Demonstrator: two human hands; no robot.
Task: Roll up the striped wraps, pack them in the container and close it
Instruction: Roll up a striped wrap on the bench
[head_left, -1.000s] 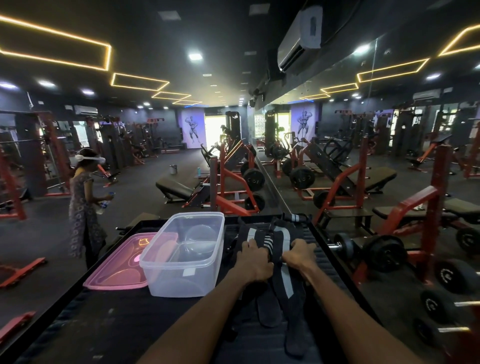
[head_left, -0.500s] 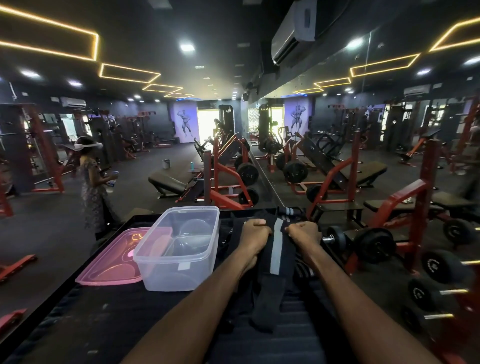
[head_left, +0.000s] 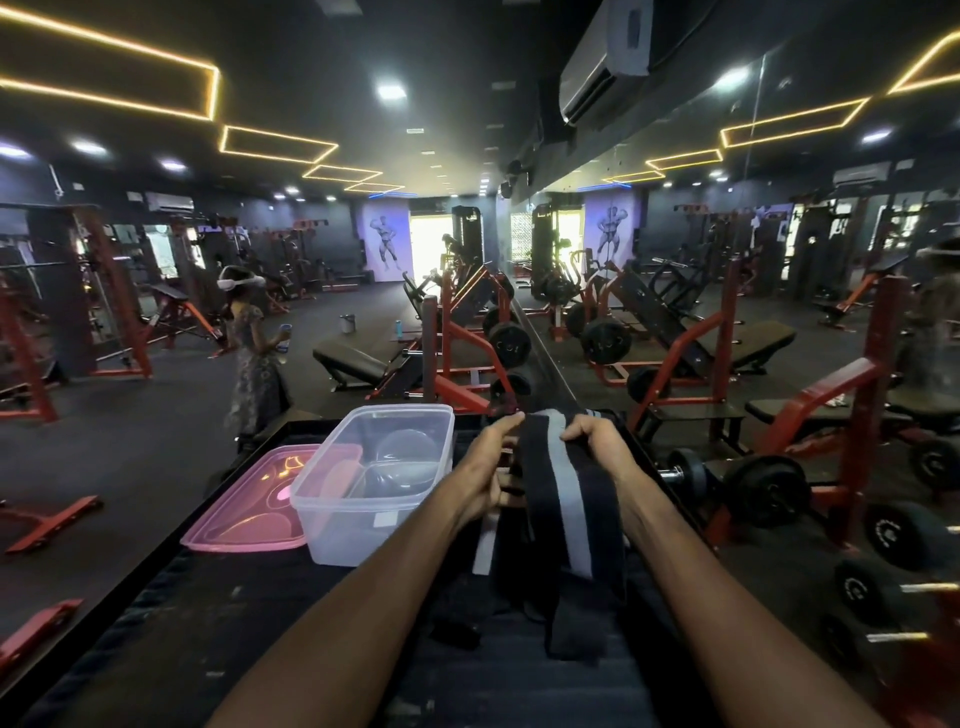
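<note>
Fabric hanging in a long limp band is what the striped wrap (head_left: 563, 499) shows nearest to the camera: its free tail droops down to the dark counter (head_left: 218, 623) on the near side of the container and folds over itself there, so I judge it soft, light and without any stiffness of its own. A second strip with a pale stripe (head_left: 485, 545) lies under it, to the right of the container, and could get caught into the roll. Further up, the left hand (head_left: 485, 486) has its fingers curled on the left edge of the wrap, and the right hand (head_left: 602, 441) has its fingers curled over the top end, so both hands grasp the same wrap at its upper end. I think this end is the good place to take hold, because the roll must start tight from one end; a woven band like this probably grips itself but springs open if it is released. The clear container (head_left: 374, 483) stands open, just left of the hands. Its pink lid (head_left: 249, 512) lies flat, touching the container on the left side. Whether something is already inside I cannot tell.
</note>
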